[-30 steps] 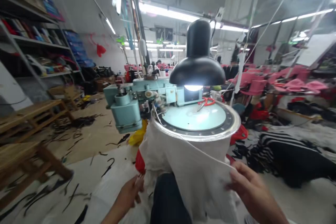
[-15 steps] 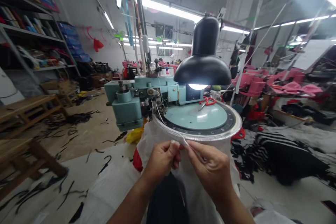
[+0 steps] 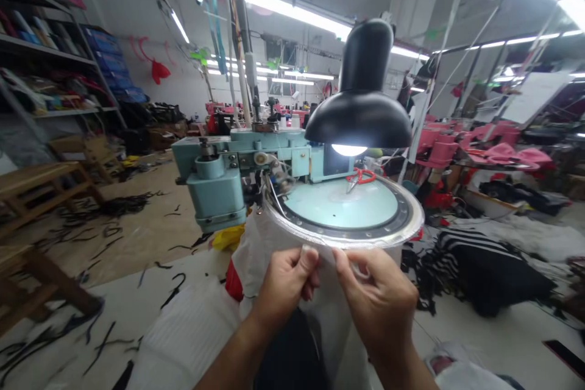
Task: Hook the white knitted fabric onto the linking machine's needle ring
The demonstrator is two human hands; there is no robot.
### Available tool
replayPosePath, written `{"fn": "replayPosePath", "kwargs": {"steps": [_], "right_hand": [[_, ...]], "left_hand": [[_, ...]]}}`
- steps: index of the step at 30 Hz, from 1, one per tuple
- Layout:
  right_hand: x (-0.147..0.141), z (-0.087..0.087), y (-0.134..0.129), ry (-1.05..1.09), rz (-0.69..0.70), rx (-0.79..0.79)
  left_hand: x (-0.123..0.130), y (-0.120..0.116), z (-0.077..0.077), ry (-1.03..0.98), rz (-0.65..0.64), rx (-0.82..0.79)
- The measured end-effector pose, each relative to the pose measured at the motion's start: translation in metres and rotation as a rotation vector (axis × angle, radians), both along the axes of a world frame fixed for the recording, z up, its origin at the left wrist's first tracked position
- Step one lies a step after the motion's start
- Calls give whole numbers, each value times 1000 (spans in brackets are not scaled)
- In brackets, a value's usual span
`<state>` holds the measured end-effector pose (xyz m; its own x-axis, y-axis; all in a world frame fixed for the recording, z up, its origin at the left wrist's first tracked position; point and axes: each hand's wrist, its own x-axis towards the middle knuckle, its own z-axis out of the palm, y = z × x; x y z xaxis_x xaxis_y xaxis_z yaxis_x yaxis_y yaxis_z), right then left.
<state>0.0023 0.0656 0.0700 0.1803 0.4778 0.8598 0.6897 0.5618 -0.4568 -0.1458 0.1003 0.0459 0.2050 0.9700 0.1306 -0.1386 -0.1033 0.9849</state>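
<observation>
A teal machine (image 3: 214,192) with a round teal plate (image 3: 340,204) stands in front of me, ringed by a toothed metal rim (image 3: 365,242). White fabric (image 3: 326,298) hangs from the near side of the rim. My left hand (image 3: 290,277) pinches the fabric's edge between thumb and fingers, just below the rim. To its right, my right hand (image 3: 377,292) pinches the same edge, a short gap away. Red-handled scissors (image 3: 361,177) lie toward the back of the plate, under a lit black lamp (image 3: 359,116).
Wooden benches (image 3: 43,186) and shelving (image 3: 46,49) are at the left, with dark scraps on the floor. Yellow cloth (image 3: 227,237) lies below the machine. At the right are a striped black cloth (image 3: 491,271) and pink machines (image 3: 436,146).
My hands have moved apart along the fabric edge, the right hand shifting to the right. The head view has shifted slightly.
</observation>
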Motion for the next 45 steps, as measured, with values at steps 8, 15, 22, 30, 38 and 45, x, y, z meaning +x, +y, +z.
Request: {"fn": "replayPosePath", "kwargs": {"steps": [8, 15, 22, 30, 38, 45], "right_hand": [[12, -1, -8, -66, 2, -17], [18, 8, -6, 18, 46, -58], [23, 2, -7, -11, 58, -94], [15, 13, -8, -4, 186, -126], [10, 10, -2, 36, 56, -79], [12, 7, -6, -8, 81, -80]], "left_hand": [[4, 2, 0, 24, -17, -27], [14, -6, 4, 43, 8, -6], [14, -1, 3, 32, -6, -6], [1, 0, -5, -18, -25, -62], [2, 1, -1, 49, 6, -20], [4, -3, 5, 88, 2, -18]]}}
